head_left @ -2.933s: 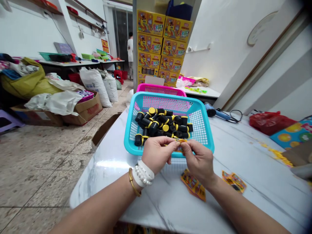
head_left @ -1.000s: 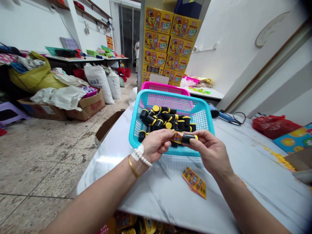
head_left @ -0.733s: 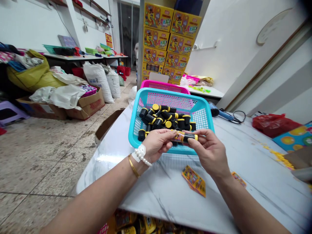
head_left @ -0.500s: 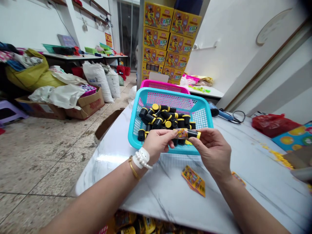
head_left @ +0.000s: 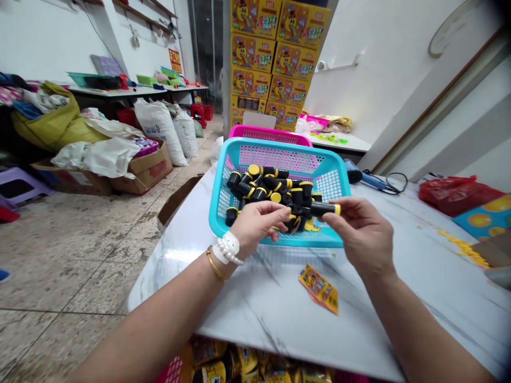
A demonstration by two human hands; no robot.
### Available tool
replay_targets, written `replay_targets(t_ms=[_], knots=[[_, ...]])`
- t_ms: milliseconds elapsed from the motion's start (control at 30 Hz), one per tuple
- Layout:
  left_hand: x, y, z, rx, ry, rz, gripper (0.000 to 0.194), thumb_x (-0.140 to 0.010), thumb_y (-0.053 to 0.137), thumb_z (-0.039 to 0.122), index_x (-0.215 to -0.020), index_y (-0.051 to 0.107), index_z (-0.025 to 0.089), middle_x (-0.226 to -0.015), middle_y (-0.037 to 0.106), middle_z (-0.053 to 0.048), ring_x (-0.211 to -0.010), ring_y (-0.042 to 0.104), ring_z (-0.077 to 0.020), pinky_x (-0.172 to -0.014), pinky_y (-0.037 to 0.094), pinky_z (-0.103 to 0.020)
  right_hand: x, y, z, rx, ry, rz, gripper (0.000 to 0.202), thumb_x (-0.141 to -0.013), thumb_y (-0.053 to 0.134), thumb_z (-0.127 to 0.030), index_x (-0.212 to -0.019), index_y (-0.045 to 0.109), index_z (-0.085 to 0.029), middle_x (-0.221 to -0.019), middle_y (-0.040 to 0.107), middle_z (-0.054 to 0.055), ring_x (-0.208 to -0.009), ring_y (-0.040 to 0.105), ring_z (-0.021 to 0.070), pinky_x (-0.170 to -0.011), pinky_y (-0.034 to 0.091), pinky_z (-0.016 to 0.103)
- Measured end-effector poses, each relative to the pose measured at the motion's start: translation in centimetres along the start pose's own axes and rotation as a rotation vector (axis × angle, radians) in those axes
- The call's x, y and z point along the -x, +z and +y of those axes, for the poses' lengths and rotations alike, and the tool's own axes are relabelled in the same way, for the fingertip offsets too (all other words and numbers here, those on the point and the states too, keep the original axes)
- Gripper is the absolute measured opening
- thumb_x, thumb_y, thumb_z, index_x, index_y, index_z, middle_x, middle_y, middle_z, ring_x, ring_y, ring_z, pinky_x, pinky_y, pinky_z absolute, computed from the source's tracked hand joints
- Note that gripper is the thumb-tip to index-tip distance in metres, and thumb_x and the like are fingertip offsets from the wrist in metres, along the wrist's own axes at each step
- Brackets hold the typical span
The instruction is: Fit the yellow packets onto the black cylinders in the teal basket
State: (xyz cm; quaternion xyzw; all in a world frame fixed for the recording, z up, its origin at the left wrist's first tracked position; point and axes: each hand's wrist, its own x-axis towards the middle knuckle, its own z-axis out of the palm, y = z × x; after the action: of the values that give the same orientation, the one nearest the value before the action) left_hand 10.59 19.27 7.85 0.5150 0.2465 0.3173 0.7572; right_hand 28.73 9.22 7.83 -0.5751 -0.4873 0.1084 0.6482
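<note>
A black cylinder with a yellow cap (head_left: 325, 209) lies level between the thumb and fingers of my right hand (head_left: 361, 231), above the basket's near rim. The yellow end points right. My left hand (head_left: 259, 221) is closed in a pinch to the left of it, apart from the cylinder; what its fingertips hold, if anything, I cannot make out. Beneath both hands stands a turquoise basket (head_left: 217, 199) of many black cylinders with yellow caps (head_left: 258, 193). Small printed yellow-orange cards (head_left: 319, 287) lie on the white marbled table (head_left: 259, 314) in front.
Behind the turquoise basket is a pink basket (head_left: 275, 133), then stacked yellow boxes (head_left: 255, 53). Yellow pieces (head_left: 463, 249) and a red bag (head_left: 459, 197) lie on the right. Wrapped yellow items (head_left: 243, 359) sit below the table's front edge.
The hands have moved apart, and the printed wrapper seen around the cylinder's left part no longer covers it. The right hand has shifted slightly right with the cylinder.
</note>
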Motion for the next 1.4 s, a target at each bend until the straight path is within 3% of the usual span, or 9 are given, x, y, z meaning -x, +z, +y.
replay_targets(t_ms=[133, 233, 333, 500, 600, 767, 967, 1233, 1400], knots=[[-0.2, -0.2, 0.3, -0.12, 0.111, 0.129, 0.023, -0.074, 0.076, 0.033, -0.079, 0.069, 0.011, -0.074, 0.066, -0.005, -0.055, 0.055, -0.0085, -0.041, 0.038, -0.017, -1.8, -2.0, 0.8, 0.171, 0.025, -0.063, 0.025, -0.078, 0.074, -0.031, -0.103, 0.07, -0.024, -0.074, 0.065, 0.0, -0.062, 0.063, 0.0152, -0.061, 0.055, 0.03], [-0.3, -0.1, 0.2, -0.278, 0.172, 0.18, 0.017, -0.075, 0.074, 0.029, -0.076, 0.07, 0.013, -0.067, 0.065, -0.003, -0.053, 0.054, -0.0079, -0.045, 0.038, -0.017, -2.2, -2.5, 1.8, 0.54, -0.218, -0.102, 0.028, -0.084, 0.064, -0.026, -0.11, 0.074, -0.029, -0.09, 0.065, 0.004, -0.067, 0.06, 0.0161, -0.066, 0.055, 0.034], [-0.4, 0.1, -0.4, -0.397, 0.203, 0.177, 0.014, -0.076, 0.072, 0.029, -0.074, 0.071, 0.015, -0.065, 0.065, -0.002, -0.054, 0.055, -0.0091, -0.049, 0.04, -0.019, -2.0, -2.0, 2.8, 0.763, -0.442, -0.206, 0.033, -0.086, 0.056, -0.019, -0.107, 0.076, -0.035, -0.113, 0.06, 0.007, -0.09, 0.061, 0.0207, -0.079, 0.055, 0.037], [-0.3, 0.4, -1.1, -0.502, 0.227, 0.124, 0.018, -0.078, 0.069, 0.033, -0.076, 0.072, 0.015, -0.067, 0.067, -0.004, -0.057, 0.056, -0.0107, -0.05, 0.04, -0.019, -1.5, -0.1, 3.7, 0.828, -0.445, -0.41, 0.031, -0.089, 0.054, -0.019, -0.101, 0.078, -0.036, -0.115, 0.06, 0.005, -0.091, 0.06, 0.0193, -0.075, 0.053, 0.032], [-0.4, 0.5, -1.0, -0.48, 0.227, 0.116, 0.018, -0.078, 0.07, 0.033, -0.077, 0.072, 0.015, -0.066, 0.066, -0.003, -0.055, 0.055, -0.0099, -0.05, 0.04, -0.019, -1.4, 0.4, 3.4, 0.742, -0.404, -0.379, 0.019, -0.086, 0.061, -0.024, -0.089, 0.079, -0.029, -0.108, 0.063, 0.006, -0.083, 0.061, 0.0185, -0.07, 0.052, 0.032], [-0.1, 0.8, -0.8, -0.309, 0.197, 0.121, 0.017, -0.076, 0.072, 0.032, -0.08, 0.071, 0.015, -0.066, 0.065, -0.002, -0.055, 0.055, -0.009, -0.05, 0.042, -0.019, -0.9, 0.1, 1.5, 0.276, -0.145, -0.046, 0.013, -0.079, 0.074, -0.037, -0.081, 0.076, -0.025, -0.091, 0.065, 0.005, -0.077, 0.062, 0.0181, -0.061, 0.052, 0.03], [0.9, 2.1, -1.1, -0.197, 0.2, 0.179, 0.017, -0.071, 0.077, 0.029, -0.077, 0.072, 0.015, -0.065, 0.064, -0.001, -0.051, 0.05, -0.0066, -0.047, 0.039, -0.019, 0.4, 1.3, 0.3, -0.021, 0.187, -0.005, 0.025, -0.072, 0.08, -0.044, -0.076, 0.074, -0.019, -0.085, 0.067, 0.004, -0.052, 0.052, 0.0094, -0.039, 0.039, 0.023], [1.3, 2.4, -0.9, -0.119, 0.114, 0.202, 0.017, -0.076, 0.072, 0.028, -0.084, 0.074, 0.013, -0.056, 0.059, 0.001, -0.043, 0.046, -0.007, -0.038, 0.033, -0.019, 0.9, 1.9, 0.8, -0.031, 0.186, 0.037, 0.024, -0.074, 0.079, -0.044, -0.074, 0.074, -0.02, -0.084, 0.067, 0.003, -0.049, 0.05, 0.0087, -0.039, 0.037, 0.023], [1.1, 1.9, -0.9, -0.142, 0.256, 0.305, 0.022, -0.077, 0.072, 0.033, -0.091, 0.072, 0.016, -0.075, 0.066, -0.002, -0.056, 0.054, -0.0085, -0.05, 0.043, -0.02, 1.0, 1.7, 0.7, 0.082, 0.074, -0.087, 0.019, -0.079, 0.075, -0.041, -0.073, 0.075, -0.023, -0.091, 0.065, 0.004, -0.062, 0.057, 0.0124, -0.05, 0.047, 0.026]])
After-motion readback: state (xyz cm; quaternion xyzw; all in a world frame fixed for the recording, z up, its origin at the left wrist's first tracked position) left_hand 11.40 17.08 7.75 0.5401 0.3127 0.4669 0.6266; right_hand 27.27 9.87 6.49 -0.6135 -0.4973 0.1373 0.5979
